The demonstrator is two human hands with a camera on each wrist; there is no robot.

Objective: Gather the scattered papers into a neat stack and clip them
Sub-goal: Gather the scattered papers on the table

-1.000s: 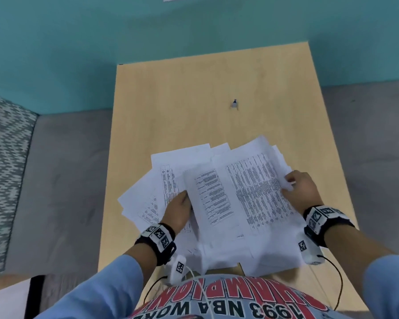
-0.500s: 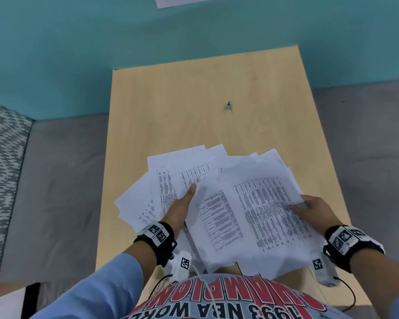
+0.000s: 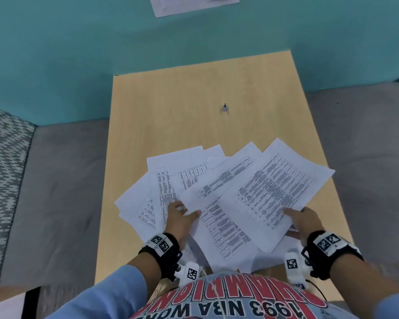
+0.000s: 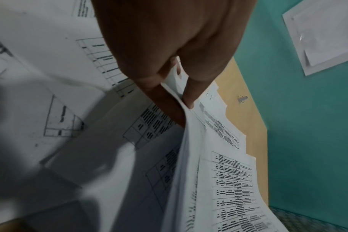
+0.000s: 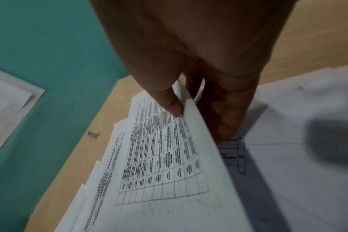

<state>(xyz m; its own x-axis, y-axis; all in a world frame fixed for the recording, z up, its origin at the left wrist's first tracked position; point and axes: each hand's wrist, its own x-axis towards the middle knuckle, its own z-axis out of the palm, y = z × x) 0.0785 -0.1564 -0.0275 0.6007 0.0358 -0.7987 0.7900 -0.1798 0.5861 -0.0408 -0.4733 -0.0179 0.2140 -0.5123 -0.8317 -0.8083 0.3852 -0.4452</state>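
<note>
Several white printed papers (image 3: 258,194) lie fanned across the near half of the wooden table (image 3: 194,111). My left hand (image 3: 182,217) pinches the left edge of the upper sheets (image 4: 189,125), thumb on top, fingers under. At the right, my right hand (image 3: 302,222) pinches the top sheet's edge (image 5: 159,157) the same way, thumb above and fingers beneath. The held sheets are lifted off the lower ones. A small silver binder clip (image 3: 224,109) sits alone on the bare wood beyond the papers, also seen as the clip (image 4: 242,99) and the clip (image 5: 93,135) in the wrist views.
A teal wall (image 3: 78,42) stands behind the table, with a white sheet (image 3: 194,5) fixed to it. Grey cushions (image 3: 62,192) flank the table on both sides. The far half of the table holds only the clip.
The top sheets have swung clockwise and fanned toward the right. My right hand has slid down to the near right edge. My left hand has shifted from resting on the papers to pinching them.
</note>
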